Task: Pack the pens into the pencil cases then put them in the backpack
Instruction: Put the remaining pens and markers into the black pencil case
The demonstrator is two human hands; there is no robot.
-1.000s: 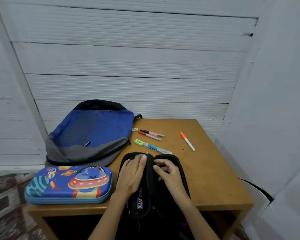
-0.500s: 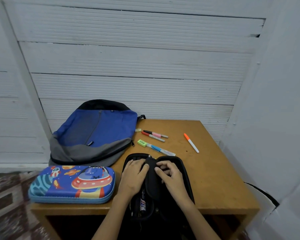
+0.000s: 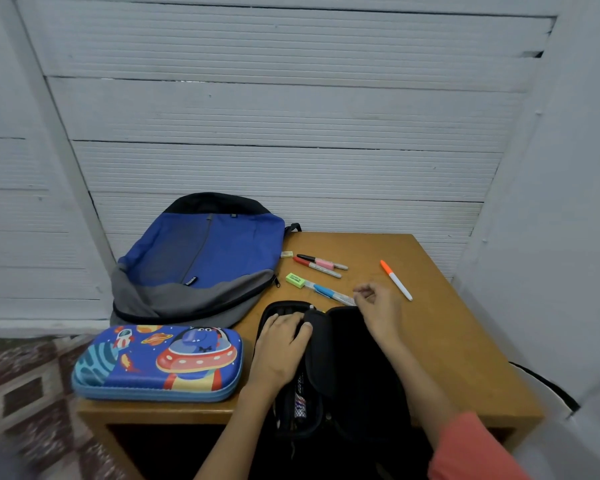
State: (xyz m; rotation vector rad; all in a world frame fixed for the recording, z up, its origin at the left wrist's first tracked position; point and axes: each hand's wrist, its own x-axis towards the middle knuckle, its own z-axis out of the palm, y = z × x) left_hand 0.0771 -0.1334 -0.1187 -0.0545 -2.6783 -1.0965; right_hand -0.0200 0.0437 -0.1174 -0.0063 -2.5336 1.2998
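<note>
Head view, lower centre: a black pencil case [image 3: 352,362] lay open across the near edge of the wooden table [image 3: 465,358]. The left hand [image 3: 280,353] pressed flat on its left half, fingers spread and thumb against the middle flap, hiding most of what was inside. The right hand [image 3: 378,306], blurred, hovered over the case's far right corner with fingers loosely curled and nothing in them. Left of the case sat a closed space-print pencil case [image 3: 156,362]. Just beyond the right fingertips lay a blue pen [image 3: 329,292] touching a green eraser [image 3: 295,279]. Farther up were a red pen [image 3: 316,267], a pink pen [image 3: 323,262] and a small eraser [image 3: 287,254]. An orange pen [image 3: 395,279] lay apart to the right. The blue backpack [image 3: 201,265] lay at centre left against the white slatted wall [image 3: 291,133].
</note>
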